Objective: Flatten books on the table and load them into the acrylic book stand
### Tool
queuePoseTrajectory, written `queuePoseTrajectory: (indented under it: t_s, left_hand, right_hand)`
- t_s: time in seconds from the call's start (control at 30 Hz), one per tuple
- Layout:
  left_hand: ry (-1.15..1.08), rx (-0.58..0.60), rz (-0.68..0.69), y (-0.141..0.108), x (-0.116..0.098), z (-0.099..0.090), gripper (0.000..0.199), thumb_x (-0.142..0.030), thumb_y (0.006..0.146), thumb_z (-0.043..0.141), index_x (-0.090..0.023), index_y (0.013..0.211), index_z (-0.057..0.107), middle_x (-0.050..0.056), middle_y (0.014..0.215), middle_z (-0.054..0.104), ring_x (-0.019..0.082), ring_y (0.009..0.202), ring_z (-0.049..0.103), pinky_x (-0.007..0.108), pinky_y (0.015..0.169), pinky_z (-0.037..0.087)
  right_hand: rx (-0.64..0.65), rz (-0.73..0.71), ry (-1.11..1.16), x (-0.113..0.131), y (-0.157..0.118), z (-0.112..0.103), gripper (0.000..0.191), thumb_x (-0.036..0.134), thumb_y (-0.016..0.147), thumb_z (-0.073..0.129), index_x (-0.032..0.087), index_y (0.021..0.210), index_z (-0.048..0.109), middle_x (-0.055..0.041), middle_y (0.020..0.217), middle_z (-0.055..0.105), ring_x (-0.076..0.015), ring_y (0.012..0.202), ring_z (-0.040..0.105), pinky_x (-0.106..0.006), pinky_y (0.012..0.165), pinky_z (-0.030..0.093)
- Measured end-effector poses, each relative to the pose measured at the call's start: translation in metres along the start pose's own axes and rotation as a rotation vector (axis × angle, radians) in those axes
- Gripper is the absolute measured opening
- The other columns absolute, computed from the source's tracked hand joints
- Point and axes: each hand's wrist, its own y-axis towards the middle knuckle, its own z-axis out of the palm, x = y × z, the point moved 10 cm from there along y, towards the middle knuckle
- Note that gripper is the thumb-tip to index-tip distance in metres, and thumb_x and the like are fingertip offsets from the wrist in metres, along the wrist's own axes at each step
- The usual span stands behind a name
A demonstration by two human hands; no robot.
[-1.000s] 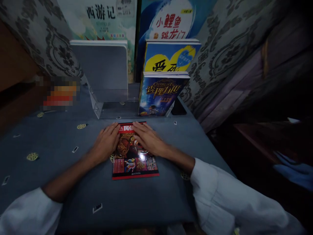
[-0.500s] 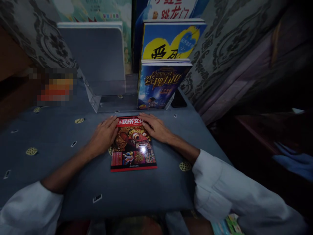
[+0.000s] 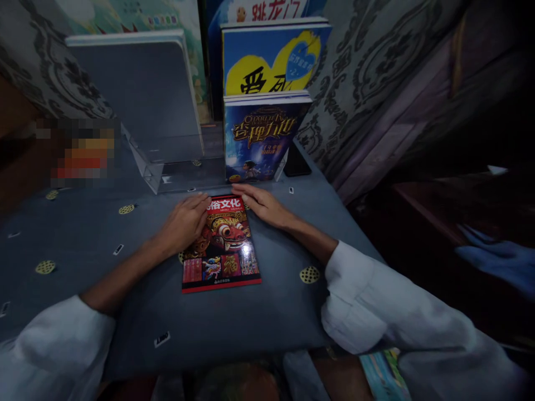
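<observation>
A red magazine (image 3: pixel 223 248) with a mask picture lies flat on the blue-grey tablecloth (image 3: pixel 234 317). My left hand (image 3: pixel 184 223) rests palm down on its upper left corner, fingers spread. My right hand (image 3: pixel 262 205) lies at its upper right edge, fingertips touching the top corner. Neither hand grips it. Just behind the magazine stands a clear tiered display stand (image 3: pixel 163 170), with a dark blue book (image 3: pixel 259 139) in its front right slot and a yellow-and-blue book (image 3: pixel 271 61) in the tier behind.
A grey book (image 3: pixel 142 92) stands in the stand's left side. Picture books lean on the patterned wall behind. A dark phone-like object (image 3: pixel 296 164) lies right of the stand. The table edge drops off at the right to a dark floor.
Both hands slid outward off the cover, baring the mask picture and title. The right hand went to the upper right edge. The view shifted, so the magazine sits slightly left and higher.
</observation>
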Motion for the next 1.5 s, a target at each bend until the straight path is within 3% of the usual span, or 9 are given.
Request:
queuePoseTrajectory:
  t_s: [0.17,0.3,0.53,0.67,0.8,0.97,1.2,1.33,1.5]
  left_hand:
    - [-0.034,0.027,0.102,0.022,-0.031,0.014,0.045,-0.025,0.102,0.036,-0.009,0.139,0.056,0.017,0.148,0.055,0.027,0.141,0.050,0.050,0.118,0.040]
    - [-0.053,0.075,0.178,0.019,-0.058,0.018,0.047,-0.030,0.105,0.035,-0.011,0.145,0.051,0.015,0.154,0.049,0.025,0.146,0.044,0.050,0.121,0.035]
    - [-0.106,0.160,0.456,-0.030,-0.124,0.013,0.053,-0.043,0.107,0.034,-0.011,0.149,0.046,0.014,0.155,0.048,0.023,0.150,0.036,0.045,0.125,0.028]
    - [-0.137,0.250,0.558,-0.057,-0.154,0.014,0.056,-0.045,0.107,0.037,-0.012,0.151,0.041,0.013,0.157,0.045,0.021,0.151,0.035,0.041,0.126,0.025]
    - [-0.151,0.271,0.552,-0.062,-0.160,0.015,0.054,-0.042,0.107,0.039,-0.014,0.153,0.038,0.010,0.158,0.045,0.020,0.151,0.035,0.041,0.125,0.026]
    - [-0.117,0.194,0.660,-0.066,-0.167,0.007,0.043,-0.027,0.107,0.039,-0.013,0.146,0.048,0.008,0.151,0.054,0.020,0.144,0.046,0.043,0.122,0.033]
    - [-0.076,0.144,0.772,-0.076,-0.179,-0.001,0.037,-0.021,0.105,0.042,-0.013,0.138,0.058,0.010,0.143,0.061,0.018,0.133,0.058,0.032,0.112,0.047]
    - [-0.104,0.152,0.774,-0.075,-0.179,-0.003,0.037,-0.021,0.105,0.041,-0.013,0.137,0.060,0.009,0.142,0.062,0.019,0.135,0.056,0.036,0.119,0.042]
    - [-0.168,0.220,0.769,-0.072,-0.176,0.000,0.038,-0.021,0.105,0.043,-0.014,0.139,0.057,0.008,0.146,0.059,0.018,0.140,0.051,0.035,0.121,0.040]
  right_hand:
    - [-0.015,-0.011,-0.001,0.004,-0.001,-0.001,0.047,0.040,0.105,0.036,0.018,0.143,0.053,-0.0112,0.139,0.066,-0.0231,0.129,0.061,-0.048,0.112,0.046]
    - [-0.014,-0.009,-0.020,0.005,-0.001,0.000,0.045,0.039,0.106,0.036,0.021,0.142,0.053,-0.0090,0.138,0.066,-0.0213,0.128,0.061,-0.046,0.112,0.047]
    - [-0.018,-0.006,-0.071,0.008,-0.002,0.000,0.048,0.042,0.105,0.036,0.015,0.139,0.058,-0.0118,0.141,0.064,-0.0236,0.131,0.059,-0.045,0.113,0.045]
    - [-0.017,0.005,-0.118,0.010,-0.003,0.001,0.045,0.042,0.105,0.037,0.020,0.139,0.059,-0.0083,0.140,0.065,-0.0238,0.130,0.060,-0.046,0.111,0.046]
    - [0.001,0.014,-0.244,0.013,-0.007,0.008,0.046,0.039,0.105,0.038,0.017,0.140,0.058,-0.0119,0.142,0.064,-0.0261,0.132,0.059,-0.050,0.113,0.044]
    - [0.059,-0.090,-0.459,0.045,-0.018,0.031,0.043,0.039,0.104,0.046,0.016,0.139,0.059,-0.0147,0.150,0.056,-0.0288,0.148,0.041,-0.060,0.123,0.025]
    - [0.390,-0.407,-0.380,0.107,-0.026,0.093,0.047,0.039,0.104,0.050,0.016,0.145,0.053,-0.0102,0.155,0.049,-0.0223,0.151,0.034,-0.046,0.127,0.022]
    - [0.435,-0.416,-0.386,0.099,-0.005,0.103,0.053,0.042,0.103,0.051,0.016,0.148,0.048,-0.0098,0.158,0.044,-0.0217,0.151,0.034,-0.046,0.127,0.024]
    - [0.356,-0.299,-0.404,0.064,0.015,0.084,0.055,0.045,0.103,0.049,0.021,0.152,0.043,-0.0107,0.161,0.039,-0.0219,0.152,0.031,-0.050,0.127,0.022]
